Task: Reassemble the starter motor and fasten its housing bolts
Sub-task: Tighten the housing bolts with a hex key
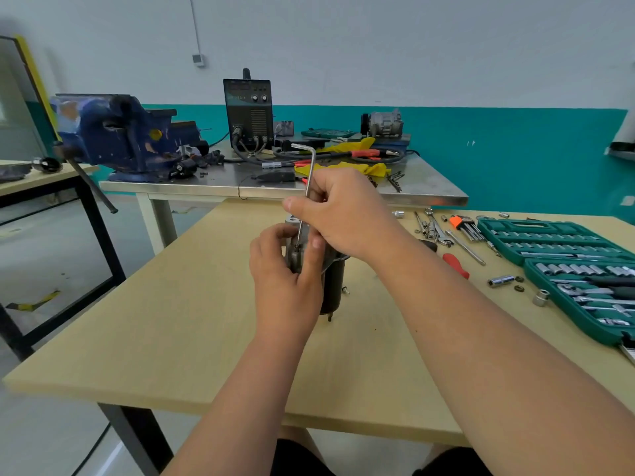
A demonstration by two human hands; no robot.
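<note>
Right hand [343, 214] pinches the long shaft of an L-shaped hex key [311, 173] between thumb and curled fingers, while the left hand [285, 269] is wrapped round the grey upper housing of the starter motor [333, 286], its thumb lying just beside the key's lower end. Both forearms reach in from the near edge over a pale wooden table [171, 321] that fills most of the view. Beyond its far edge stands a steel-topped table [343, 195], and on that table's left end sits a big blue bench vise [120, 132] with its handle hanging down to the left. Near the middle of the steel top stands a black welding machine [248, 111] with cables running from its front, and to the right of it lie a yellow cloth [343, 166] and, farther back, a grey metal unit [385, 123]. On the right side of the wooden table an open green socket case [549, 225] lies flat, its two halves full of sockets and bits. The starter motor stands upright near the middle of the wooden table, dark cylindrical body down and cast housing on top. The hex key is nearly upright, leaning a little, with its short arm at the top pointing left and its lower tip set at a bolt [297, 248] on the housing. Between the motor and the case lie a red-handled screwdriver [455, 264], an orange-held set of keys [462, 225], and a loose chrome socket [500, 280].
</note>
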